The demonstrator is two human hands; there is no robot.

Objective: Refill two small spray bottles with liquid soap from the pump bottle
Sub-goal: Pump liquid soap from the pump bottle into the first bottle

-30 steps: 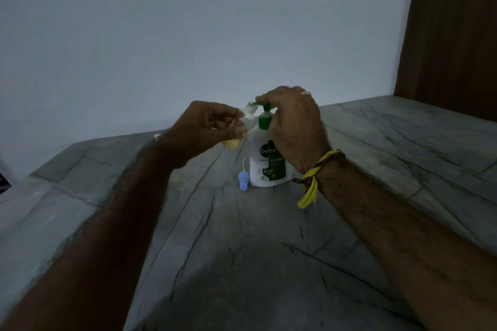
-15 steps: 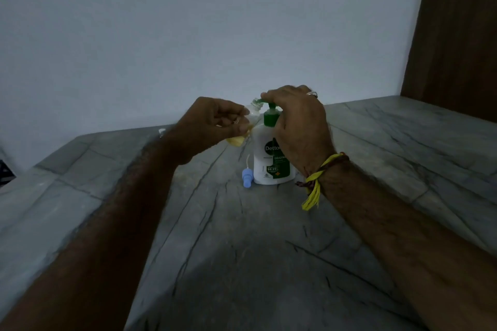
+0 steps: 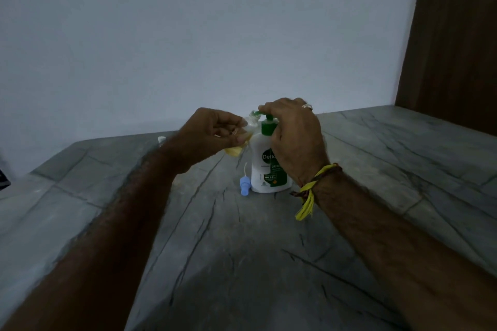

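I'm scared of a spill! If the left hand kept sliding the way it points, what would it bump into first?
Probably the pump bottle: the left hand, gripping the small spray bottle, points right at it, almost touching. Depth is unclear.

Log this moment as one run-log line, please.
phase: filling | left hand: holds small spray bottle at spout | right hand: on pump bottle head

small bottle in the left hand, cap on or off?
Off. The small bottle has its bare neck at the pump spout; the blue spray cap lies on the table.
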